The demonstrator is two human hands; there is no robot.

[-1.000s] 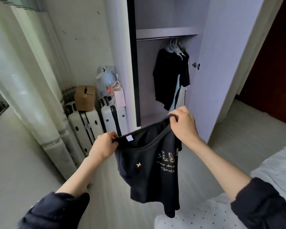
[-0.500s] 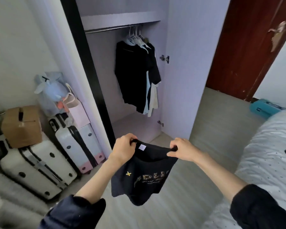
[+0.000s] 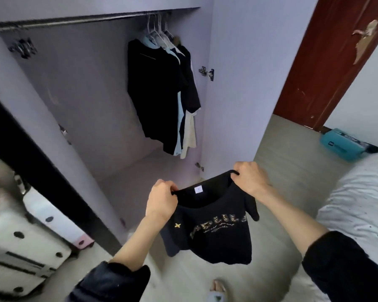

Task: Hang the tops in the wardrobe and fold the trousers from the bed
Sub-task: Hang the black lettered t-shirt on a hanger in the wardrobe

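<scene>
A black top (image 3: pixel 214 232) with gold lettering and a small gold cross hangs between my hands, a white label showing inside its collar. My left hand (image 3: pixel 162 200) grips the left side of the neckline, and my right hand (image 3: pixel 250 178) grips the right side. In front of me the open lilac wardrobe (image 3: pixel 85 94) has a metal rail (image 3: pixel 74 19) near its top. Several tops (image 3: pixel 162 94), dark, pale blue and cream, hang on white hangers at the rail's right end. The bed (image 3: pixel 358 197) with a white dotted cover lies at the right.
White suitcases (image 3: pixel 22 247) stand on the floor at the left, beside the wardrobe's black edge (image 3: pixel 42 171). The wardrobe's open door (image 3: pixel 244 83) is at the right of the opening. A dark red room door (image 3: pixel 327 62) and a teal box (image 3: pixel 340 144) are further right. My foot (image 3: pixel 216 288) shows below.
I have come closer to the wardrobe, whose opening now fills the view. My hands still hold the black top at the neckline, now a little wider apart.
</scene>
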